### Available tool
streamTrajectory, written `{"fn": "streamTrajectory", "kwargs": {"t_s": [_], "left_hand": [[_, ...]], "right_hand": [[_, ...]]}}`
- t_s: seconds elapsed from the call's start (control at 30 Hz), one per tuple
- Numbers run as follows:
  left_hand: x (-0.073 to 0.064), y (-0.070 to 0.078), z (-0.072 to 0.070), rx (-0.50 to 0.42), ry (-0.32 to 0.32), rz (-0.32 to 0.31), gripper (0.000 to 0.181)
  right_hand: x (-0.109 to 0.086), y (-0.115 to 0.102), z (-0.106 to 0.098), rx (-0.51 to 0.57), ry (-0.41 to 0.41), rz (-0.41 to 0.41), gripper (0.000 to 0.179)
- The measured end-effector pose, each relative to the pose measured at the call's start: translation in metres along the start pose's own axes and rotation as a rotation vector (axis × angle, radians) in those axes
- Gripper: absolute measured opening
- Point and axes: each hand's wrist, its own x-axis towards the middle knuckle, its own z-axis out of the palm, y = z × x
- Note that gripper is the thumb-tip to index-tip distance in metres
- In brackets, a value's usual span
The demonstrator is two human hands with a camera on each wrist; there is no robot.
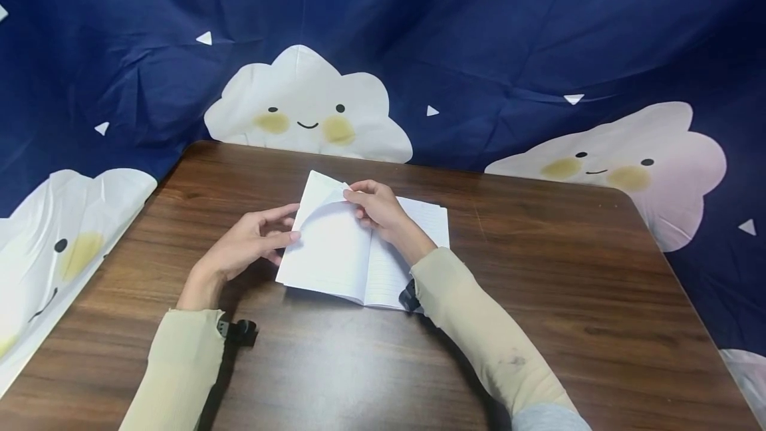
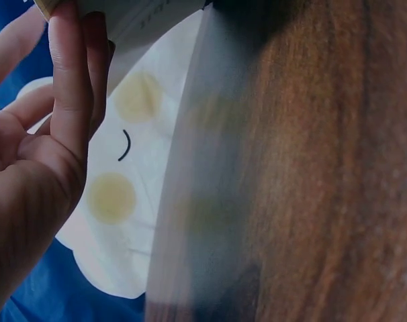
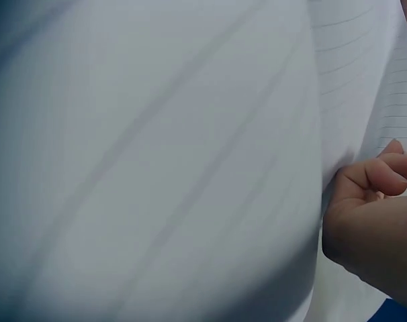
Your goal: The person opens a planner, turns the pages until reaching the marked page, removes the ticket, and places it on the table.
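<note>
An open notebook (image 1: 335, 261) with white lined pages is tilted up on its left side in the head view. My left hand (image 1: 244, 243) holds its left edge, thumb over the page and fingers behind. The left wrist view has the left hand (image 2: 49, 134) reaching up to the notebook's underside (image 2: 142, 30). Near the top, my right hand (image 1: 383, 210) pinches the upper corner of a curling page (image 1: 325, 203). In the right wrist view, a lined page (image 3: 190, 134) fills most of the picture, with the curled right hand (image 3: 371, 208) beside it.
The notebook is over a brown wood-grain table (image 1: 538, 298) with rounded far corners. Behind the table hangs a dark blue cloth (image 1: 509, 38) printed with smiling clouds and small white triangles. A small black device (image 1: 238, 331) is strapped at the left cuff.
</note>
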Motion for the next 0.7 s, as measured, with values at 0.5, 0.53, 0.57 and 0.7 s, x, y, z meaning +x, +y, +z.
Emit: {"fn": "streamTrajectory", "kwargs": {"t_s": [0.5, 0.53, 0.57, 0.7], "left_hand": [[0.001, -0.003, 0.001, 0.034, 0.002, -0.013, 0.067], [0.001, -0.003, 0.000, 0.042, 0.003, -0.011, 0.067], [0.001, -0.003, 0.000, 0.050, 0.003, -0.010, 0.066], [0.001, -0.003, -0.001, 0.060, -0.003, -0.008, 0.066]], "right_hand": [[-0.004, -0.010, -0.012, -0.104, -0.013, -0.011, 0.040], [-0.004, -0.011, -0.016, -0.124, -0.011, -0.014, 0.042], [-0.005, -0.012, -0.021, -0.146, -0.007, -0.019, 0.043], [-0.010, -0.017, -0.041, -0.215, 0.009, -0.033, 0.039]]}}
